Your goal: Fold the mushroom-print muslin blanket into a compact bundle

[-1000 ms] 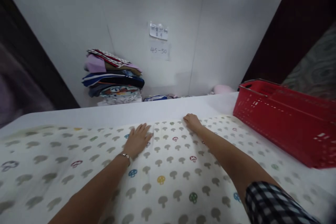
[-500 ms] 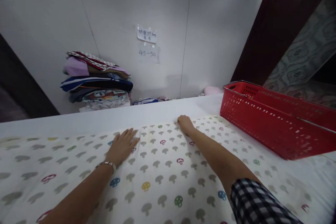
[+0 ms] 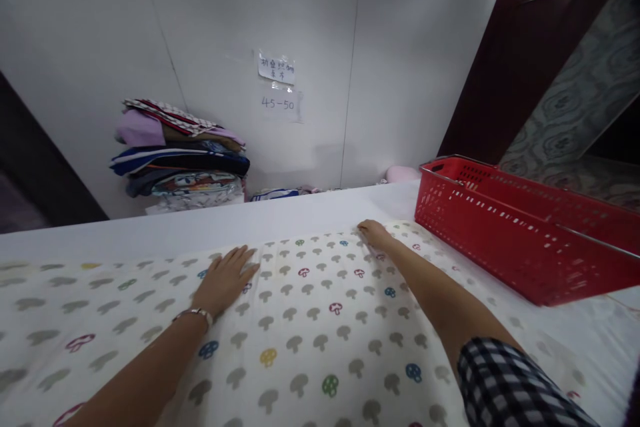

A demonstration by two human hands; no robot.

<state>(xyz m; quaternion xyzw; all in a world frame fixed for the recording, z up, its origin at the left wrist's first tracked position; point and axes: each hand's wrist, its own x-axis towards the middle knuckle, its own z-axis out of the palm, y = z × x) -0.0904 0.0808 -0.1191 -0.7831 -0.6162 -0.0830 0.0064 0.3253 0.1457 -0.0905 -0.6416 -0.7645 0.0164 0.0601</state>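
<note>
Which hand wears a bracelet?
The left hand, lying flat on the mushroom-print cloth, has a thin band at its wrist; the right hand, nearer the red basket, has a bare wrist.

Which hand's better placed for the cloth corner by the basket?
Right, probably: the right hand sits at the far edge of the mushroom-print cloth, close to the red basket; the left hand lies flat farther away.

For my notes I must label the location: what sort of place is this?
Probably a laundry or textile folding room: a stack of folded fabrics stands by the wall, a mushroom-print cloth lies spread on the white table, and a red plastic basket sits beside it.
</note>
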